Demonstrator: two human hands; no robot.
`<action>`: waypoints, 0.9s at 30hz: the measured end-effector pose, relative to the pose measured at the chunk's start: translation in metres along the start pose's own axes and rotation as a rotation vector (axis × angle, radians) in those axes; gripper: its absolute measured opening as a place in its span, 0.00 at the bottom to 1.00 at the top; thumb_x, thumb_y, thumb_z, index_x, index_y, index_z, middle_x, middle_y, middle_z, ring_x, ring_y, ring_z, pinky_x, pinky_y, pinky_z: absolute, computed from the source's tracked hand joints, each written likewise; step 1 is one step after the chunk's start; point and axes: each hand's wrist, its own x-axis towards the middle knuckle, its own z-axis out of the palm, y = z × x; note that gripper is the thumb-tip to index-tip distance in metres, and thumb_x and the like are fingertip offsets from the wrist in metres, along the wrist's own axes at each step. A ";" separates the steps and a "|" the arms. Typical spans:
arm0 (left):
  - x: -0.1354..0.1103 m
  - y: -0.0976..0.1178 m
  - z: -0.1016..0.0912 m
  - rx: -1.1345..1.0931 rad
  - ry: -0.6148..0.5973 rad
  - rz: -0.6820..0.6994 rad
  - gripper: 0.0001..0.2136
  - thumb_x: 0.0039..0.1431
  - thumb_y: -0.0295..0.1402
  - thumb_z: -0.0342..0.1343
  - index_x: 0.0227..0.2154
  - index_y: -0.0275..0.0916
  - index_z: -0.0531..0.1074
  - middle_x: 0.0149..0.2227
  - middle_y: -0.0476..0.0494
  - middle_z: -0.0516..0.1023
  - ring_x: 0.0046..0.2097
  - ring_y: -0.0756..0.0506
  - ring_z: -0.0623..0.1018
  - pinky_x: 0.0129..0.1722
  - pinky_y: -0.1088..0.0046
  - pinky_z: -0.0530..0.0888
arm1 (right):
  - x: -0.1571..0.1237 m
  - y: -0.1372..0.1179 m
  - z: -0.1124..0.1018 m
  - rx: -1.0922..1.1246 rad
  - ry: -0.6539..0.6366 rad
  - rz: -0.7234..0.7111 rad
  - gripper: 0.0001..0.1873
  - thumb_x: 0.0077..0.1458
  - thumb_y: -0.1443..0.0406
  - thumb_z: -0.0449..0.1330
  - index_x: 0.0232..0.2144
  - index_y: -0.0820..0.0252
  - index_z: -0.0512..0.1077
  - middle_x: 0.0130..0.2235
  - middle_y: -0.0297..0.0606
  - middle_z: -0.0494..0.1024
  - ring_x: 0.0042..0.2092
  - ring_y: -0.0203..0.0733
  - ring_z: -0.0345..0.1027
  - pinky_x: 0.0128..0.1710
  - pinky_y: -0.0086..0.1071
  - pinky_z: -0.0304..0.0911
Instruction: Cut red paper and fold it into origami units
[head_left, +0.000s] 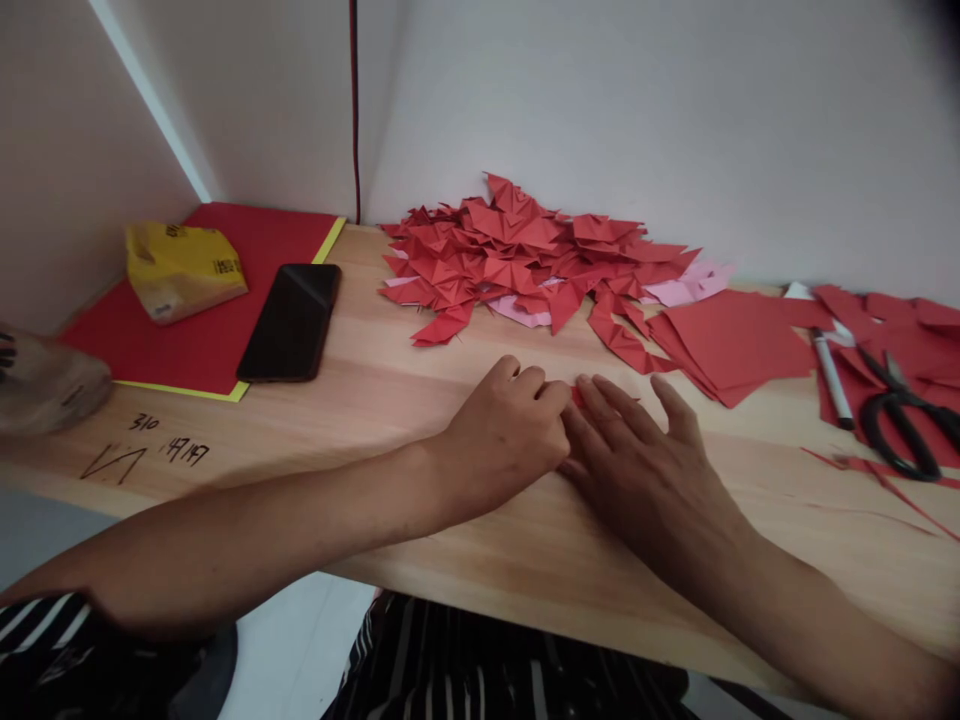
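Note:
Near the middle of the table, my left hand (517,425) is closed, its fingers curled down against a small piece of red paper (578,396). My right hand (637,460) lies flat with its fingers stretched out over that same paper, the thumb held apart. Both hands touch each other, and most of the paper is hidden under them. Just beyond them spreads a large heap of folded red paper pieces (517,235), with a few pink ones (686,284) among them. A stack of flat red paper sheets (735,340) lies to the right of the heap.
At right are black-handled scissors (896,410), a white marker (832,380), red offcuts (907,490) and more red paper. At left, a black phone (291,322) and a yellow packet (184,270) lie on a red sheet (202,350). Behind stands a white wall (637,110).

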 end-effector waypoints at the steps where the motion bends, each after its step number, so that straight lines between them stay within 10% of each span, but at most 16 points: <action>1: 0.000 0.000 0.000 -0.001 -0.003 0.000 0.08 0.62 0.24 0.50 0.33 0.32 0.75 0.33 0.40 0.75 0.37 0.42 0.73 0.36 0.64 0.65 | 0.001 0.000 -0.001 -0.004 0.002 -0.001 0.22 0.67 0.63 0.47 0.53 0.73 0.71 0.56 0.58 0.72 0.58 0.59 0.66 0.59 0.59 0.51; 27: 0.001 0.001 0.000 0.013 0.007 -0.005 0.08 0.61 0.23 0.50 0.32 0.32 0.75 0.32 0.40 0.75 0.36 0.42 0.74 0.35 0.64 0.65 | 0.004 0.004 -0.004 -0.043 -0.006 0.018 0.20 0.66 0.62 0.48 0.53 0.67 0.72 0.54 0.54 0.75 0.51 0.56 0.71 0.58 0.57 0.51</action>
